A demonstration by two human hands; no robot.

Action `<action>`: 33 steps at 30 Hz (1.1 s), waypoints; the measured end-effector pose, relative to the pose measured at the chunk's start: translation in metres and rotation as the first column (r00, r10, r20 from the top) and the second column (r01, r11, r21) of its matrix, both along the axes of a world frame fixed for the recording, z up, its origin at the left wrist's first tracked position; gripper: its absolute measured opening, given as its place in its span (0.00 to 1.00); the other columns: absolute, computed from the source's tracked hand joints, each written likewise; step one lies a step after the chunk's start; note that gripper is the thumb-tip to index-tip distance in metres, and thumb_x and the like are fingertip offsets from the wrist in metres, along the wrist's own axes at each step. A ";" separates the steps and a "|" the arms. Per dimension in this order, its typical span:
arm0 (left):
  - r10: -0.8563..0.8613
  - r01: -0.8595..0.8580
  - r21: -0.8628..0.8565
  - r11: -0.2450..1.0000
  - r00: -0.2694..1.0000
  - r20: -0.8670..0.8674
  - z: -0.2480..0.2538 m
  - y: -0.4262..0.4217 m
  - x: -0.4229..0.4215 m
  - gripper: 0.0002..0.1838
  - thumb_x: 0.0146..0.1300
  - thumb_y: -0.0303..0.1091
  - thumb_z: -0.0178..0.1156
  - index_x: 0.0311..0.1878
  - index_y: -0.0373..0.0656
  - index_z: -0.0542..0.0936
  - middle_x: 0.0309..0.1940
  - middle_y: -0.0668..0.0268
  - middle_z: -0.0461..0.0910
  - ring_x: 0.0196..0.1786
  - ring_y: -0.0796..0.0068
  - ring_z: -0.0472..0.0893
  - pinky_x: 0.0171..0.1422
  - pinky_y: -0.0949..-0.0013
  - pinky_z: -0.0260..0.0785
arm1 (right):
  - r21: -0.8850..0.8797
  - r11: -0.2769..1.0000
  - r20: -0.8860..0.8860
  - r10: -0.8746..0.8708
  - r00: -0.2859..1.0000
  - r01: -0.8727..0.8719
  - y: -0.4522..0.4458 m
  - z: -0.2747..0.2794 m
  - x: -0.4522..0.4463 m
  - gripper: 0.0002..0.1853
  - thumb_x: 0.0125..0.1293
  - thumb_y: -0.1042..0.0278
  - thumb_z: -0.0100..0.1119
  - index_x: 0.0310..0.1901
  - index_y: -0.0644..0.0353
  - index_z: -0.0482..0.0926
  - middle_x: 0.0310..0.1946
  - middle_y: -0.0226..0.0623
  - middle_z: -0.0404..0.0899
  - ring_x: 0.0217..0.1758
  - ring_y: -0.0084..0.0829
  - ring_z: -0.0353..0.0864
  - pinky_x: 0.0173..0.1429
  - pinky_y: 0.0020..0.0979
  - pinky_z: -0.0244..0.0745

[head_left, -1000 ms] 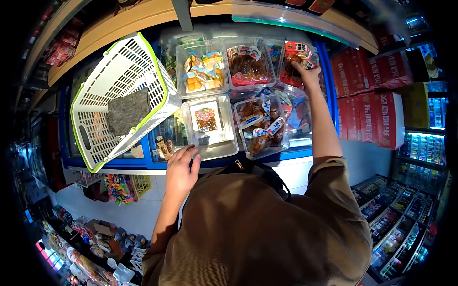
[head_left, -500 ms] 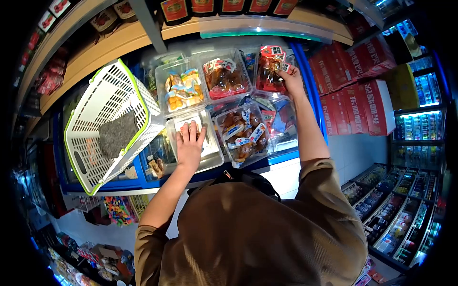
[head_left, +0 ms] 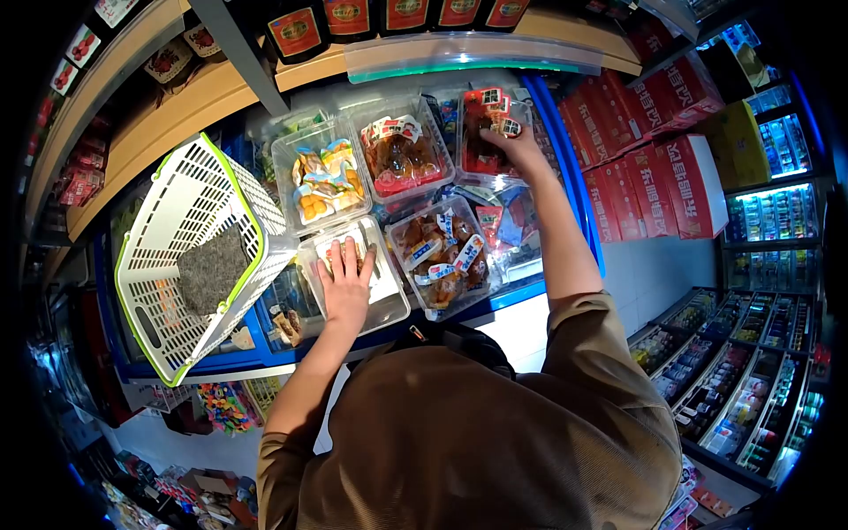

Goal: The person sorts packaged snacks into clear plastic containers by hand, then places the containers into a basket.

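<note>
Nearest the body, left hand [head_left: 346, 287] lies palm down, fingers spread, over the near-left tub [head_left: 385, 309], likely for steadiness; white pack [head_left: 384, 279] under it mostly covered, contact hard to judge. Beside it, near-right tub [head_left: 449, 310] of brown packs [head_left: 442, 252], apparently sorted by kind. Basket [head_left: 272, 231] at left, grey pad [head_left: 214, 269] inside. Farther out, right hand [head_left: 521, 148] grips a red pack [head_left: 496, 108] at the far-right tub [head_left: 480, 179]; fingertips partly hidden. Bottles [head_left: 352, 16] beyond, tops cut off.

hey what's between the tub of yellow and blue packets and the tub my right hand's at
In the head view, a clear tub of brown packets stands between them.
</note>
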State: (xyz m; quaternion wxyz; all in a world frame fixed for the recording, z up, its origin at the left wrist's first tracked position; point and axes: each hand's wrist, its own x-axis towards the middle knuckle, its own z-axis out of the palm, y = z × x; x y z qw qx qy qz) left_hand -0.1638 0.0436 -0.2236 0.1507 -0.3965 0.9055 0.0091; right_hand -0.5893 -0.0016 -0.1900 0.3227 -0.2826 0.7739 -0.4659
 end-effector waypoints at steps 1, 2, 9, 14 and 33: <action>0.000 0.000 -0.005 1.000 1.000 -0.005 -0.001 0.000 0.000 0.35 0.67 0.33 0.51 0.77 0.58 0.55 0.79 0.51 0.43 0.80 0.43 0.43 0.76 0.33 0.41 | 0.058 0.998 -0.158 -0.011 0.987 0.020 -0.002 0.000 0.006 0.49 0.41 0.52 0.83 0.59 0.73 0.66 0.47 0.47 0.82 0.50 0.39 0.83 0.53 0.37 0.78; -0.001 0.001 -0.010 1.000 1.000 -0.010 -0.002 0.001 0.000 0.35 0.67 0.33 0.51 0.77 0.57 0.55 0.79 0.51 0.43 0.80 0.43 0.43 0.76 0.33 0.41 | 0.119 0.991 -0.311 -0.019 0.950 0.059 -0.004 -0.001 0.013 0.53 0.38 0.51 0.84 0.60 0.75 0.64 0.47 0.48 0.82 0.51 0.42 0.83 0.53 0.38 0.78; 0.005 -0.009 -0.043 0.999 0.995 -0.095 -0.010 0.002 0.003 0.34 0.63 0.30 0.54 0.74 0.57 0.61 0.79 0.51 0.45 0.80 0.44 0.42 0.77 0.35 0.41 | 0.077 0.989 0.054 0.126 0.991 -0.130 -0.005 -0.016 -0.011 0.28 0.49 0.64 0.77 0.49 0.70 0.79 0.43 0.42 0.85 0.46 0.32 0.84 0.49 0.32 0.78; 0.005 -0.008 -0.038 0.999 0.997 -0.081 -0.005 0.001 0.002 0.37 0.61 0.32 0.57 0.75 0.58 0.60 0.79 0.52 0.44 0.80 0.45 0.43 0.77 0.35 0.41 | -0.122 0.992 0.400 0.063 0.914 -0.015 0.027 0.038 -0.019 0.17 0.62 0.68 0.68 0.52 0.64 0.79 0.43 0.38 0.85 0.41 0.29 0.86 0.45 0.30 0.81; 0.764 0.498 0.793 0.352 0.337 -0.551 0.139 -0.004 -0.029 0.25 0.74 0.28 0.50 0.72 0.36 0.61 0.66 0.59 0.72 0.67 0.68 0.72 0.69 0.61 0.66 | -0.512 0.844 0.600 0.483 0.638 -0.157 0.107 0.119 0.105 0.25 0.64 0.74 0.65 0.62 0.64 0.71 0.53 0.35 0.81 0.52 0.25 0.81 0.57 0.27 0.76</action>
